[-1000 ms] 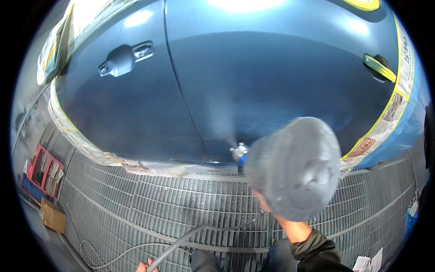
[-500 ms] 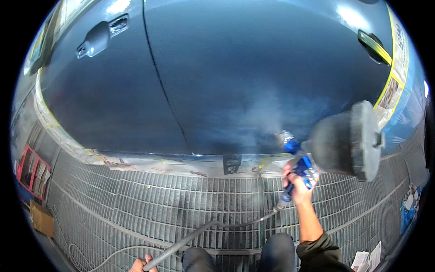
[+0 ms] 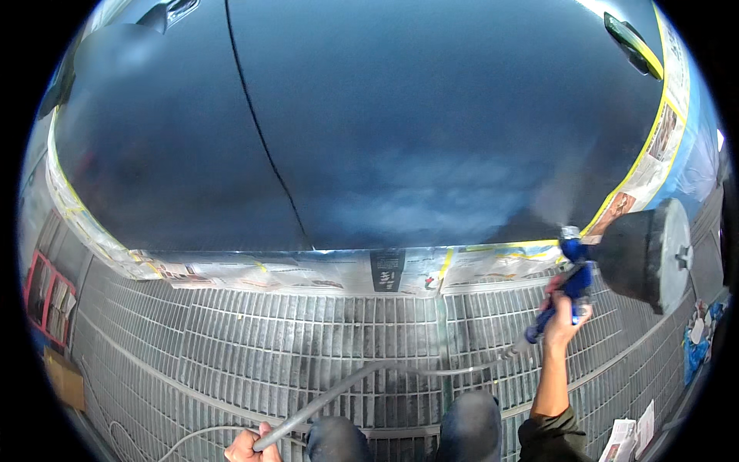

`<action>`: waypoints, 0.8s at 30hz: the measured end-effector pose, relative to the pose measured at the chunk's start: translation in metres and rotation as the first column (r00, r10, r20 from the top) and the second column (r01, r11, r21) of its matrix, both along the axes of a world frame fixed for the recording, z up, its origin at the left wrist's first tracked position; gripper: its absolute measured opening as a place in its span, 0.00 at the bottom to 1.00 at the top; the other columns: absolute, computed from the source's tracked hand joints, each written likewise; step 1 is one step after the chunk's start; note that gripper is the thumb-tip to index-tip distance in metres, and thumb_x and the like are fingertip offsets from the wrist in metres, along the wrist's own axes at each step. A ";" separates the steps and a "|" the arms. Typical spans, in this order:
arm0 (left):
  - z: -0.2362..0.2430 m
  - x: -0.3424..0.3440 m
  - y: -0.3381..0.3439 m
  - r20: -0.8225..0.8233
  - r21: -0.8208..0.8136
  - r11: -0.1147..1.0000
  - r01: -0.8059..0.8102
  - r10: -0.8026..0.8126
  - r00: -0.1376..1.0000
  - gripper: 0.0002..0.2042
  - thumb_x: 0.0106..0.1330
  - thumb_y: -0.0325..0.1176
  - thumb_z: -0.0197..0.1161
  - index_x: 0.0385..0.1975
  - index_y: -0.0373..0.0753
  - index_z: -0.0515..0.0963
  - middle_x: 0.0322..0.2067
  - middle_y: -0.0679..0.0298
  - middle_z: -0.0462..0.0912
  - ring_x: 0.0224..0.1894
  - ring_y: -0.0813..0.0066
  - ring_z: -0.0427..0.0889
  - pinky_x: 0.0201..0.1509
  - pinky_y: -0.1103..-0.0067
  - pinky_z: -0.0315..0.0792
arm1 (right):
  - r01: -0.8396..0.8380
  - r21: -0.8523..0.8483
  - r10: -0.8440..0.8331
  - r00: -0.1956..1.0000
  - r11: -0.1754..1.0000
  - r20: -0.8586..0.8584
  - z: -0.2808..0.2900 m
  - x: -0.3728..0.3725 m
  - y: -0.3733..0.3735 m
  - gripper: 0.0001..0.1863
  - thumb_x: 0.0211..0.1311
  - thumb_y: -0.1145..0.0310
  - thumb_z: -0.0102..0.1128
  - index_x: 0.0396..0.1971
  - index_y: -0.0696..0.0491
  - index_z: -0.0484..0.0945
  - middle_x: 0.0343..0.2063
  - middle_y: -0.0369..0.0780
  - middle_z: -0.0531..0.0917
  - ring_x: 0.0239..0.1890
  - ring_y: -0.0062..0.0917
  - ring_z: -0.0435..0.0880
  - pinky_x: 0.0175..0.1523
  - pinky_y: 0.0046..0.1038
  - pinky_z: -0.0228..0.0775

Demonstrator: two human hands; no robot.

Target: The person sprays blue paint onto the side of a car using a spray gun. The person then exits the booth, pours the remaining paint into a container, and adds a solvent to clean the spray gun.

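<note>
Spray gun [image 3: 566, 289] mists the car door's [image 3: 431, 131] lower right edge.
Right hand [image 3: 566, 319] fingers clamp its blue grip; left hand [image 3: 246, 446] grips the air hose [image 3: 369, 377] over open floor grating [image 3: 254, 339], below the masking paper [image 3: 308, 269].

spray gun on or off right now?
On. The spray gun in the right hand throws a pale mist from its nozzle onto the car door. The left hand grips the hose.

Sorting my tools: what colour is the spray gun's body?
Blue, seen in the head view: spray gun in the right hand.
</note>
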State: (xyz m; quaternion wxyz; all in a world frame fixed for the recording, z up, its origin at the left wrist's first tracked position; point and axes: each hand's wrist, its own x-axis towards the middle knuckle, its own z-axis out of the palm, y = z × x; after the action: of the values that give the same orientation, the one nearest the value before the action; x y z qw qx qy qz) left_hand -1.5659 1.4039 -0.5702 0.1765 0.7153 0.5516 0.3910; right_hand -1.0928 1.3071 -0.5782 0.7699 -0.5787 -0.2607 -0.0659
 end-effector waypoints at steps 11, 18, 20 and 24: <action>-0.038 -0.084 -0.001 -0.041 0.081 0.985 -0.150 0.153 0.987 0.07 0.63 0.23 0.57 0.33 0.25 0.79 0.16 0.54 0.70 0.20 0.73 0.67 0.25 0.75 0.64 | -0.660 -0.267 0.682 0.731 0.702 -0.015 -0.057 -0.151 0.148 0.11 0.45 0.82 0.50 0.32 0.62 0.77 0.38 0.44 0.79 0.37 0.26 0.80 0.37 0.27 0.76; -0.052 -0.080 -0.006 0.002 0.048 0.987 -0.151 0.151 0.989 0.09 0.63 0.24 0.58 0.22 0.27 0.73 0.13 0.57 0.62 0.18 0.75 0.59 0.21 0.74 0.55 | -0.822 -0.148 0.766 0.566 0.549 -0.303 -0.058 -0.159 0.151 0.09 0.50 0.78 0.57 0.30 0.61 0.82 0.34 0.44 0.85 0.34 0.24 0.83 0.40 0.26 0.77; -0.051 -0.069 -0.005 -0.002 0.078 0.991 -0.112 0.112 0.994 0.12 0.64 0.24 0.58 0.18 0.28 0.69 0.12 0.57 0.58 0.17 0.76 0.56 0.20 0.73 0.51 | -0.744 -0.093 0.714 0.663 0.661 -0.227 -0.059 -0.140 0.139 0.06 0.43 0.80 0.52 0.19 0.65 0.79 0.28 0.46 0.84 0.29 0.25 0.83 0.36 0.26 0.76; -0.048 -0.039 -0.002 -0.034 0.078 0.992 -0.096 0.099 0.994 0.13 0.63 0.25 0.58 0.16 0.29 0.67 0.12 0.57 0.56 0.17 0.76 0.55 0.20 0.72 0.50 | -0.545 0.011 0.533 0.815 0.838 -0.226 -0.058 -0.095 0.099 0.09 0.46 0.81 0.53 0.28 0.66 0.78 0.27 0.45 0.83 0.25 0.25 0.81 0.26 0.24 0.73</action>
State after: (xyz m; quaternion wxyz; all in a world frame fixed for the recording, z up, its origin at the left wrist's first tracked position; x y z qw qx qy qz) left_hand -1.6049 1.4016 -0.6183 0.1193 0.7008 0.5739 0.4066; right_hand -1.1877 1.4063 -0.6361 0.7650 -0.5053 -0.3289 0.2263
